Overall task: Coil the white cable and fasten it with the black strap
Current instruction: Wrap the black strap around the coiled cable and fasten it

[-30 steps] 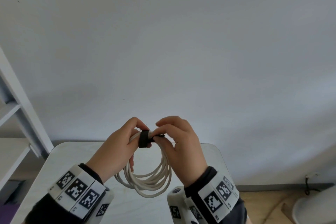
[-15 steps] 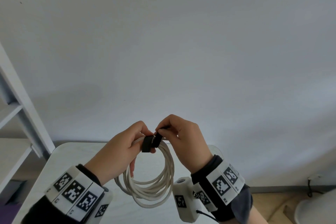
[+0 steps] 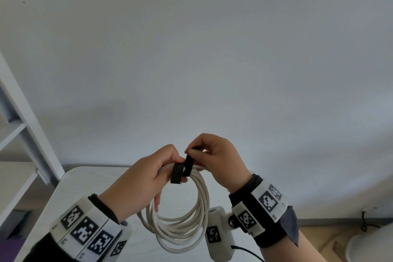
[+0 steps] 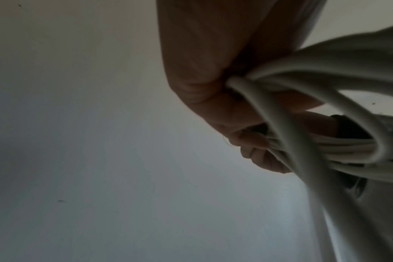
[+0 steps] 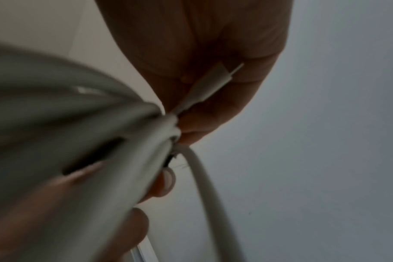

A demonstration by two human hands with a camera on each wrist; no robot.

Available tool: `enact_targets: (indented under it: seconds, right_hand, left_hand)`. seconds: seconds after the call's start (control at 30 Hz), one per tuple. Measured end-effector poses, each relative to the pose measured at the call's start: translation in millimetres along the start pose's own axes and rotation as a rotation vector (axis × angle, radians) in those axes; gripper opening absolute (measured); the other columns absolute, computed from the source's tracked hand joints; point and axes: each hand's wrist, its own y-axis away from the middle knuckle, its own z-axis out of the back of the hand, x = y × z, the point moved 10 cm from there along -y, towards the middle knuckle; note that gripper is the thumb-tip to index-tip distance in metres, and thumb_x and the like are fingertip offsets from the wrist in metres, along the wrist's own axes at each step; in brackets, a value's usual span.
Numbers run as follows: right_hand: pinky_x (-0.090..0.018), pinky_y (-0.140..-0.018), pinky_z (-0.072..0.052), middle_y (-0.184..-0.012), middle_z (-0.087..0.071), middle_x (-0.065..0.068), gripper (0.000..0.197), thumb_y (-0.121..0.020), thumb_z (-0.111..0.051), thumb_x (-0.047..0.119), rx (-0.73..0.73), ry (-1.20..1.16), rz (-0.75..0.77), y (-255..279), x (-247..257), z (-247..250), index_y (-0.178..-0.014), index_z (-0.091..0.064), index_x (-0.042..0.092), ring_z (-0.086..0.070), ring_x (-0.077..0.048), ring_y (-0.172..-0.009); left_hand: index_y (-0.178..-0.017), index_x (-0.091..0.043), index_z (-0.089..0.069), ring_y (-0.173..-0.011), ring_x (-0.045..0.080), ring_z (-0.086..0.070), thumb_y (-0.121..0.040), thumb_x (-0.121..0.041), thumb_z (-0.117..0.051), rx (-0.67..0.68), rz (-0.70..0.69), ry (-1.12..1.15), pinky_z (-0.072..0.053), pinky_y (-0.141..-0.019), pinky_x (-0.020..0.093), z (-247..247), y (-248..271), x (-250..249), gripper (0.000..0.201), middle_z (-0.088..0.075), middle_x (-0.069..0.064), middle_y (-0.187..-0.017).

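At far left in the head view we note a white shelf frame (image 3: pixel 25 121), cut off by the picture edge. Our left hand (image 3: pixel 138 181) holds the white cable (image 3: pixel 187 219) up above the white table (image 3: pixel 89 178), fingers curled round the top of the coil; its fingertips are hidden behind the loops. The loops hang down from that grip, clear of the tabletop. The black strap (image 3: pixel 177 173) wraps the bundle at the top, just beside the left thumb. Our right hand (image 3: pixel 219 161) pinches the strap's free end between thumb and forefinger; how far the strap is closed is hidden by the fingers. Both wrist views are dim and blurred: the left shows fingers (image 4: pixel 254 141) round the strands, the right shows a cable plug (image 5: pixel 213 83) against the palm.
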Motion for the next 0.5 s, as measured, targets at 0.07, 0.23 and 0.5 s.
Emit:
enact_targets:
  seconds: [0.07,0.23,0.5]
  right_hand:
    - [-0.025,-0.060,-0.051,-0.071,-0.065,0.001,0.021,-0.081,-0.060,0.005,0.014,0.016,-0.010,-1,-4,-2,-0.069,-0.065,0.022,-0.060,-0.011,-0.059]
    - [-0.013,-0.053,-0.046,-0.076,-0.067,0.003,0.019,-0.081,-0.064,0.009,0.067,0.018,-0.047,0,-8,-7,-0.070,-0.067,0.023,-0.060,-0.008,-0.056]
    - [-0.014,-0.047,-0.043,-0.070,-0.065,-0.002,0.010,-0.081,-0.064,0.009,0.152,-0.094,-0.153,0,-26,-18,-0.077,-0.062,0.017,-0.057,-0.003,-0.050]
  left_hand:
    - [-0.090,-0.027,-0.051,-0.033,0.012,-0.047,-0.096,-0.011,-0.040,-0.005,-0.014,-0.039,-0.047,-0.040,0.027,0,1,-1,0.020,-0.072,-0.015,-0.089]
    - [-0.089,-0.035,-0.047,-0.033,0.010,-0.050,-0.096,-0.012,-0.040,-0.024,-0.029,-0.103,-0.054,-0.052,0.037,0,4,-2,0.025,-0.072,-0.017,-0.089]
    - [-0.090,-0.043,-0.042,-0.036,0.010,-0.051,-0.094,-0.010,-0.041,-0.044,-0.014,-0.178,-0.049,-0.048,0.028,-1,6,3,0.033,-0.073,-0.002,-0.090]
